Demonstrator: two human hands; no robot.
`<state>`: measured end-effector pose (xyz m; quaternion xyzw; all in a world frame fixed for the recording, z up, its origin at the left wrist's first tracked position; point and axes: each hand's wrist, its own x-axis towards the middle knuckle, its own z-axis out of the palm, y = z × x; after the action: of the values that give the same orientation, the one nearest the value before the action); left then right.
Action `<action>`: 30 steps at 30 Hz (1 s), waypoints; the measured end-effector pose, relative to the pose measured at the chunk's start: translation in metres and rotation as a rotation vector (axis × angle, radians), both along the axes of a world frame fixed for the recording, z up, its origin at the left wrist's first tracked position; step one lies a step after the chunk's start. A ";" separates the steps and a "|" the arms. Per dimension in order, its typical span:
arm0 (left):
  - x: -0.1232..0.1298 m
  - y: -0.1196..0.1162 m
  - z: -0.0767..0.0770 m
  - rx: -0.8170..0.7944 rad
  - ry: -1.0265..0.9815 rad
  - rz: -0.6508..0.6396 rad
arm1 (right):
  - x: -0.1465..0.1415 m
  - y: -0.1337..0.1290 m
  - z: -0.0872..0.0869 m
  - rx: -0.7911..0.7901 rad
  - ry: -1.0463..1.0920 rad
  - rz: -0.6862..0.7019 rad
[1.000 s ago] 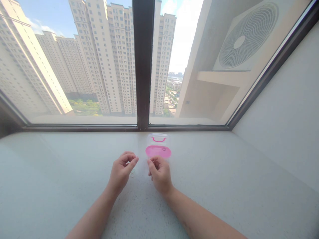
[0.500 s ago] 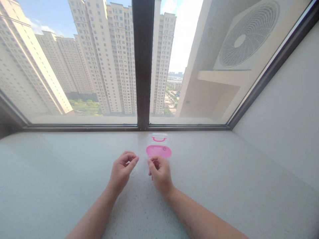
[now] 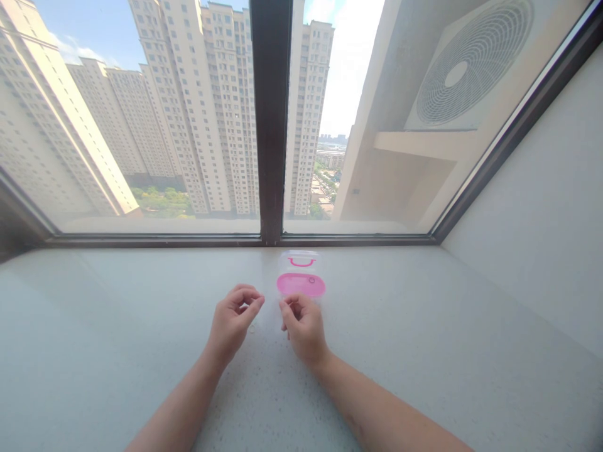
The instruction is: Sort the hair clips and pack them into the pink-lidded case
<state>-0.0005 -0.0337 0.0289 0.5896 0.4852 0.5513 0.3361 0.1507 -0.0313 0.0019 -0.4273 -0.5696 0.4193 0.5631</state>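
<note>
My left hand [image 3: 236, 314] hovers over the pale sill with thumb and fingertips pinched together. What it holds, if anything, is too small to make out. To its right, my right hand [image 3: 302, 325] is also closed in a pinch, and anything in its fingers is hidden or too fine to see. A short gap separates the two hands. Just beyond my right hand sits a clear plastic box with a pink oval tray [image 3: 296, 285]; a small dark ring [image 3: 311, 280] shows on the tray. Behind it is the box's clear lid with a pink handle [image 3: 302, 262].
The speckled sill [image 3: 141, 326] runs up to a dark window frame [image 3: 155, 240] with a thick upright bar [image 3: 273, 125]. A white wall [image 3: 527, 251] bounds the right side. A faint small round thing [image 3: 252, 328] lies between the hands.
The view has shifted very slightly. Both hands keep their pinched pose, and the box stays where it was.
</note>
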 end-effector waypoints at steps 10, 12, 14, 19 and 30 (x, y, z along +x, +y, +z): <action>-0.001 -0.001 -0.001 0.003 0.005 0.001 | 0.000 0.000 0.001 0.005 -0.015 0.001; -0.001 -0.001 -0.001 0.005 0.007 0.002 | 0.000 0.000 0.001 0.006 -0.020 -0.001; -0.001 0.000 -0.001 0.006 0.006 0.001 | 0.000 0.000 0.001 0.008 -0.023 -0.003; 0.000 0.001 -0.001 0.002 0.008 0.004 | 0.000 -0.001 0.000 0.011 -0.030 -0.005; 0.000 0.000 0.000 -0.002 -0.005 0.002 | 0.000 0.000 0.001 0.005 -0.017 0.003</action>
<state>-0.0008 -0.0339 0.0285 0.5874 0.4856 0.5526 0.3374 0.1505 -0.0312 0.0024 -0.4285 -0.5761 0.4152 0.5586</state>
